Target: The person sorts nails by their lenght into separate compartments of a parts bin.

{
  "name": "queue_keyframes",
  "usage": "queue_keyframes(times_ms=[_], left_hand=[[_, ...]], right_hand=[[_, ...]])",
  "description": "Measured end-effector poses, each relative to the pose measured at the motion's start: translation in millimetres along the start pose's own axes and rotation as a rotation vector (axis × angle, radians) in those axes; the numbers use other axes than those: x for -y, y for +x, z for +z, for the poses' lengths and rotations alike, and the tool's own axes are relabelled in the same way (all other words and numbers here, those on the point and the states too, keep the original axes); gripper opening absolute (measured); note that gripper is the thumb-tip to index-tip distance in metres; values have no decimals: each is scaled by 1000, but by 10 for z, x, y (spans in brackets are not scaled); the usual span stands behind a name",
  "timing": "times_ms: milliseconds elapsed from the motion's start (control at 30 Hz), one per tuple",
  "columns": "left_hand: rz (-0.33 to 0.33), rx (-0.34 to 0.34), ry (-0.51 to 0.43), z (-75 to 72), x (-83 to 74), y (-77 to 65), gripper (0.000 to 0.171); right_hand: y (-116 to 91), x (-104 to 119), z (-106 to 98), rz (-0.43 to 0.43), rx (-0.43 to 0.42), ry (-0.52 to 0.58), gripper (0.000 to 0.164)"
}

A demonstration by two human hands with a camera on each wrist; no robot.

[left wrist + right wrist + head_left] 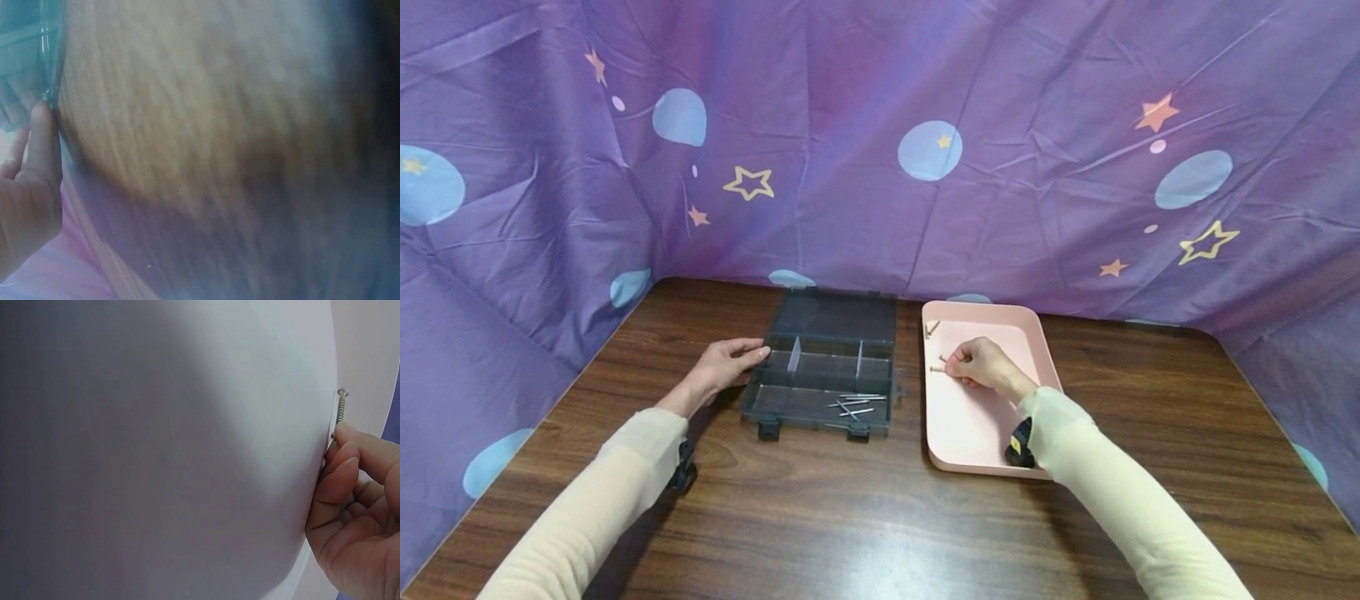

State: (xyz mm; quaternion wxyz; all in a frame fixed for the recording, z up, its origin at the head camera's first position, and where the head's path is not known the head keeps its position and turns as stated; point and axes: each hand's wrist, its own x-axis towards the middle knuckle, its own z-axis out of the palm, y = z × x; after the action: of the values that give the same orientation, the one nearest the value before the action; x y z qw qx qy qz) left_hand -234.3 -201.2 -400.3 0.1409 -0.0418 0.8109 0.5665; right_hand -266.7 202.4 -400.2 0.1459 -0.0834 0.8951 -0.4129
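My left hand (730,367) rests with fairly straight fingers at the left side of a dark see-through organizer box (760,404). In the left wrist view, a fingertip (42,109) touches the box's edge. My right hand (985,367) is low inside a pink tray (958,454), thumb and fingers pinching a small screw (341,407). Its threaded shaft and head stick out past the fingertips. Several silvery nails or screws (853,404) lie loose in the box's front compartment. A few more screws (932,329) lie in the tray's far left corner.
The box's lid (835,317) lies tipped back toward the curtain. White dividers (794,354) split its rear row, and two black latches (858,432) hang at the front. Behind the wooden table (805,517) hangs a purple patterned curtain (850,125).
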Motion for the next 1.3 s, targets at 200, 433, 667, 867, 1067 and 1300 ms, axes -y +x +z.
queue_keyframes(times_ms=[200,433,667,867,1067,1300], left_hand=[[3,-3,3,-2,-4,-9,54],[9,-7,4,-5,0,5,54],[9,-4,4,-10,12,10,54],[6,-5,1,-12,23,15,55],[11,2,3,-11,16,3,55],[32,-1,1,-7,26,-9,53]], right_hand=[[-12,7,-13,7,4,9,11],[-18,9,-43,35,-8,24,12],[-26,-17,-77,37,4,85,15],[-44,-15,-85,44,4,133,17],[-68,12,-119,27,-5,201,21],[-65,101,-126,-25,-16,260,18]])
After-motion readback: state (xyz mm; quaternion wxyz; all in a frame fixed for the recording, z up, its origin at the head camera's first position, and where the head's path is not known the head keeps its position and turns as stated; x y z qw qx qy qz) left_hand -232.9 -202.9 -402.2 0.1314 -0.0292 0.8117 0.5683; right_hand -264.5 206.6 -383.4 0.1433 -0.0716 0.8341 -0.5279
